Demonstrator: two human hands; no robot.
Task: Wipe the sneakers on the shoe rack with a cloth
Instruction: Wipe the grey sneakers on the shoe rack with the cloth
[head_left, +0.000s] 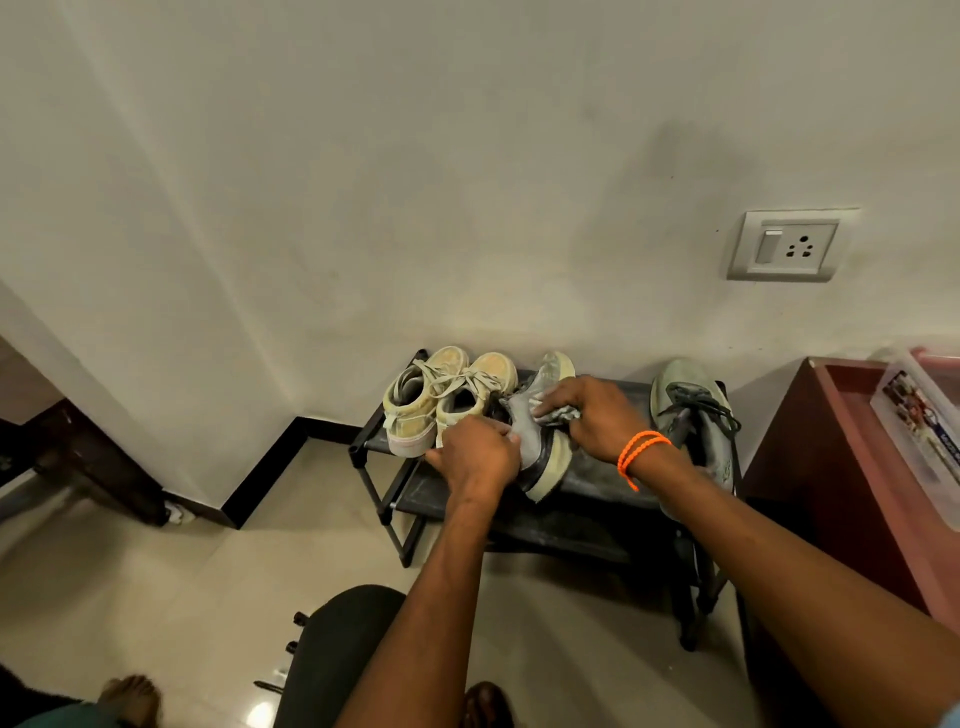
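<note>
Four sneakers sit on the top tier of the black shoe rack (613, 480), which stands against the wall: two cream sneakers (447, 397) side by side at the left end, their heels at the front edge; one grey sneaker (540, 447) in the middle, tipped onto its side so its pale sole overhangs the front edge; and a second grey sneaker with dark laces (693, 415) at the right end, toe close to the wall and heel past the front rail. The left hand (478, 457) is curled around the heel end of the tipped grey sneaker, grasping it. The right hand (597, 415), with two orange bands (641, 449) at the wrist, is clenched on a bunched grey cloth (558, 414) and presses it against that sneaker's upper. Between the tipped sneaker and the right-end one lies a bare stretch of the top tier. The rack's left post stands clear of the black skirting corner, with open tiled floor (197, 587) in front and to the left. To the right a maroon cabinet (831, 467) stands just beside the rack, leaving little room there. One socket plate (787, 247) is on the wall above. A dark rounded seat (332, 649) sits in front of the rack near the left forearm.
</note>
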